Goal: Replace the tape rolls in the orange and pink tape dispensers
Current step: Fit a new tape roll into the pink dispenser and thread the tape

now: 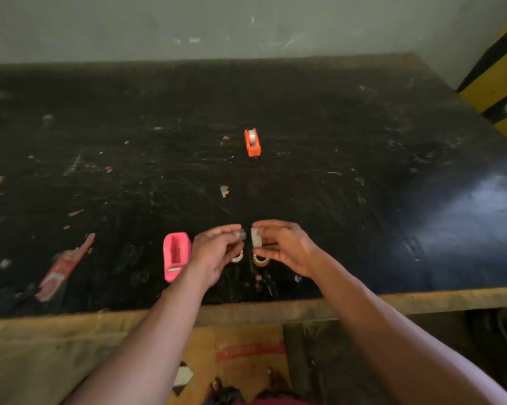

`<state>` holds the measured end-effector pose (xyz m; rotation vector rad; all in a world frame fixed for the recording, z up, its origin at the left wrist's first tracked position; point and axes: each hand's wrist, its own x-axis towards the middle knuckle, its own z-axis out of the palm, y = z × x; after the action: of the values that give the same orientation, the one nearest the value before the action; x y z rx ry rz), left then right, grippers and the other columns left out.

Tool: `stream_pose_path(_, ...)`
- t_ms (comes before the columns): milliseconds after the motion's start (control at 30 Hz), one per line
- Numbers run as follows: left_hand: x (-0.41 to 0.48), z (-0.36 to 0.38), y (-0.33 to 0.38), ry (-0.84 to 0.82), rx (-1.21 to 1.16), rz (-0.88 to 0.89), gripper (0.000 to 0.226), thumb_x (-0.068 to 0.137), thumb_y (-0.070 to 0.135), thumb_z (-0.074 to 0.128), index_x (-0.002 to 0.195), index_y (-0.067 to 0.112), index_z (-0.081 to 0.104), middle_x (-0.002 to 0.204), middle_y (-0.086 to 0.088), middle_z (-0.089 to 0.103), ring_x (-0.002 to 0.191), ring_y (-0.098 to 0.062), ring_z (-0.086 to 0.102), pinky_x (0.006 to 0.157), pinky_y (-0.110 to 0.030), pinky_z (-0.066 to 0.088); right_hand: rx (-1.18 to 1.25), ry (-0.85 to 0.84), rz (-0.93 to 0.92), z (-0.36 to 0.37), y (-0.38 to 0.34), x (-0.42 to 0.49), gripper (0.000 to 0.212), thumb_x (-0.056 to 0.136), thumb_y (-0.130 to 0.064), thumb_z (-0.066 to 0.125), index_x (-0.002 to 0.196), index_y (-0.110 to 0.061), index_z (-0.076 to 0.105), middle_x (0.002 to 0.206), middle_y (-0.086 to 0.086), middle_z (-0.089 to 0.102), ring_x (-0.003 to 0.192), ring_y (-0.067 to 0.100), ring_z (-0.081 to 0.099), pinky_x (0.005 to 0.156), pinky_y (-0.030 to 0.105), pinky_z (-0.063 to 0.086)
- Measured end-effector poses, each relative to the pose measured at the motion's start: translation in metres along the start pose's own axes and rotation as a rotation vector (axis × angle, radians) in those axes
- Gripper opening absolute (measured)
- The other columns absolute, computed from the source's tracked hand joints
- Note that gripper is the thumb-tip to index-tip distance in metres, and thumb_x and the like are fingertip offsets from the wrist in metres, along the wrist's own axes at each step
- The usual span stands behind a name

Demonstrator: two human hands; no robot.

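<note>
The pink tape dispenser (176,256) lies on the black table near the front edge, its roll slot bare. The orange tape dispenser (252,142) stands farther back at the middle with a roll in it. My right hand (284,247) pinches a white tape roll (256,237) above the table. My left hand (217,252), just left of it, pinches a small grey spindle piece (241,234) close to the roll. Two more tape rolls lie on the table under my hands: a whitish roll (237,257) and a yellowish roll (260,260).
A red and white wrapper (62,270) lies at the front left. Scraps of tape and paper dot the scratched table top (363,171). The wooden front edge (275,309) runs below my wrists. A yellow and black post (500,71) stands at the right.
</note>
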<state>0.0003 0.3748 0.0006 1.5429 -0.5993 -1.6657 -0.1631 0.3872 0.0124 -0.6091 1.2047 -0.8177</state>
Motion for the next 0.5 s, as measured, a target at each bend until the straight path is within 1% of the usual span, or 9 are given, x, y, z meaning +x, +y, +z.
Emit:
stream_pose_path(100,-0.008,-0.016,0.0,0.034,-0.036,0.008,0.019,0.093,-0.004,0.061,0.092,0.011,0.072,0.09,-0.01,0.073,0.082,-0.016,0.068,0.065,-0.02,0.062,-0.015,-0.064,0.02,0.017,0.004,0.001,0.03,0.098,-0.001,0.051,0.125,-0.002,0.063,0.103,0.018,0.065,0.089,0.024,0.067,0.073,0.029,0.062)
stream_pose_path(200,-0.015,-0.034,0.002,0.037,-0.027,-0.006,0.016,0.092,-0.003,0.063,0.093,0.01,0.072,0.089,-0.01,0.074,0.084,-0.019,0.07,0.074,-0.027,0.061,-0.066,-0.105,0.012,0.034,0.007,0.002,0.029,0.098,-0.005,0.054,0.125,-0.004,0.063,0.103,0.017,0.067,0.089,0.026,0.067,0.075,0.031,0.061)
stream_pose_path(333,-0.022,-0.054,0.009,0.036,-0.034,0.009,0.017,0.092,-0.007,0.062,0.097,0.004,0.073,0.089,-0.012,0.075,0.088,-0.021,0.071,0.082,-0.029,0.058,-0.142,-0.127,-0.028,0.059,0.005,0.004,0.028,0.097,-0.007,0.057,0.125,-0.003,0.064,0.1,0.018,0.066,0.084,0.026,0.066,0.078,0.033,0.06)
stream_pose_path(400,-0.024,-0.066,0.017,0.03,-0.03,0.011,0.017,0.09,-0.008,0.063,0.101,0.0,0.074,0.09,-0.014,0.076,0.088,-0.021,0.072,0.084,-0.031,0.059,-0.183,-0.14,-0.045,0.07,0.002,0.005,0.028,0.097,-0.007,0.058,0.124,-0.004,0.064,0.097,0.016,0.068,0.08,0.024,0.067,0.075,0.03,0.061)
stream_pose_path(433,-0.023,-0.072,0.021,0.02,-0.025,0.011,0.018,0.089,-0.008,0.065,0.101,0.0,0.075,0.091,-0.016,0.078,0.088,-0.022,0.073,0.082,-0.031,0.059,-0.192,-0.146,-0.047,0.075,0.001,0.005,0.028,0.097,-0.006,0.058,0.124,-0.004,0.064,0.096,0.016,0.068,0.078,0.023,0.067,0.072,0.028,0.061)
stream_pose_path(500,-0.023,-0.088,0.03,-0.008,-0.009,0.006,0.017,0.087,-0.007,0.067,0.098,0.002,0.076,0.09,-0.016,0.08,0.084,-0.02,0.076,0.074,-0.028,0.061,-0.198,-0.161,-0.041,0.089,-0.001,0.006,0.028,0.096,-0.007,0.059,0.123,-0.003,0.064,0.097,0.017,0.068,0.078,0.023,0.067,0.071,0.028,0.061)
